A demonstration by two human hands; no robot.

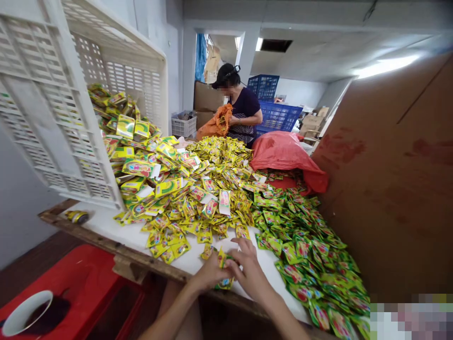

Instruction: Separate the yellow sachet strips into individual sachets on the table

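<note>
Over the near edge of the white tabletop, my left hand (pixel 211 273) is closed around a small yellow sachet (pixel 222 257). My right hand (pixel 249 269) meets it from the right, fingers spread and bent, tips beside the sachet; whether they touch it is hard to see. A green sachet (pixel 225 284) shows just below my hands. Ahead lies a heap of yellow sachets (pixel 170 238), with small yellow cartons (pixel 139 167) piled on it, some with white flaps open. To the right spreads a heap of green sachets (pixel 300 255).
A white plastic crate (pixel 116 189) lies tipped at left, spilling cartons. A red bag (pixel 283 151) and brown cardboard (pixel 389 189) border the right. Across the table a person (pixel 244 108) holds an orange sack (pixel 215 123). A cup (pixel 28 314) rests on a red stool (pixel 81 278).
</note>
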